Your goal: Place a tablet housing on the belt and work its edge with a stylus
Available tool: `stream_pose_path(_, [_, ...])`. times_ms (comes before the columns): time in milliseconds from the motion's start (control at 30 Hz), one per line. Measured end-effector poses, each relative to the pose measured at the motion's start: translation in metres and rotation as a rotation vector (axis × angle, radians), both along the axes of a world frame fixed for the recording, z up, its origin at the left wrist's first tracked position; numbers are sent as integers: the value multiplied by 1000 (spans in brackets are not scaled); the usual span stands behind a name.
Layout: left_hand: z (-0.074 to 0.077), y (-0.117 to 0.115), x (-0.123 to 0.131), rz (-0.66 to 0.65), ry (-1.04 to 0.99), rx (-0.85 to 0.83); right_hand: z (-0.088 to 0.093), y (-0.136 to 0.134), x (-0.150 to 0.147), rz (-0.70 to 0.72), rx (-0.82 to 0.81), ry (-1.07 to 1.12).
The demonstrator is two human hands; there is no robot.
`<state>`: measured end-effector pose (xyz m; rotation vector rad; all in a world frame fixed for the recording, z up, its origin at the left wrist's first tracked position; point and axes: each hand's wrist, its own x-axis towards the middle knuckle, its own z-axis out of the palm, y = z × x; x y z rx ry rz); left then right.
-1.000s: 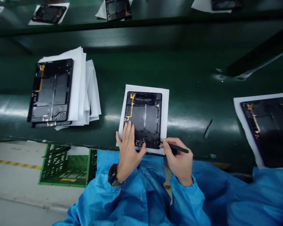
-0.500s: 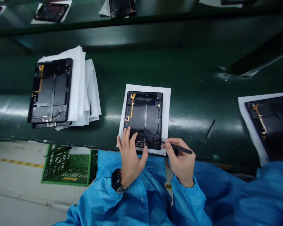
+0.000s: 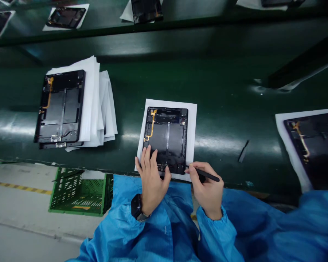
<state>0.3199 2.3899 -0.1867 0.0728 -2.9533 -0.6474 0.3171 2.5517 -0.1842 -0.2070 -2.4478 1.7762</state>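
An opened tablet housing (image 3: 164, 142), black with an orange flex cable along its left side, lies on a white sheet (image 3: 191, 127) in front of me. My left hand (image 3: 153, 178) rests with spread fingers over its lower left corner; the thumb and index finger are beside a small circuit board (image 3: 161, 167) at the bottom edge. In my right hand (image 3: 207, 189) is a slim black pen-like tool (image 3: 207, 175), pinched like a pen. Its tip is at the housing's lower right corner; I cannot tell whether it touches.
Left on the green bench (image 3: 221, 91) are stacked tablet housings (image 3: 61, 109) with white sheets. A small dark tool (image 3: 243, 151) and another housing (image 3: 317, 145) lie right, near a blue-sleeved person (image 3: 311, 225). A green crate (image 3: 76, 211) stands below; a shelf (image 3: 196, 18) runs behind.
My right hand and the black tool have shifted slightly left and down, still at the lower right corner. My left hand stays on the housing. The camera view has moved a little.
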Motion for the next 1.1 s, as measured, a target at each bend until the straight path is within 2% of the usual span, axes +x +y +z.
stream_pose_path(267, [1, -1, 1, -3, -28, 6, 0, -4, 1, -34, 3, 27])
stream_pose_path(400, [0, -1, 1, -11, -34, -2, 0, -5, 2, -3, 10, 28])
stream_pose_path(733, [3, 0, -1, -7, -56, 16, 3, -8, 6, -17, 227, 101])
stream_pose_path(867, [3, 0, -1, -21, -69, 18, 10, -9, 8, -3, 199, 84])
stream_pose_path(1100, [2, -1, 0, -32, -76, 10, 14, -17, 7, 101, 5, -33])
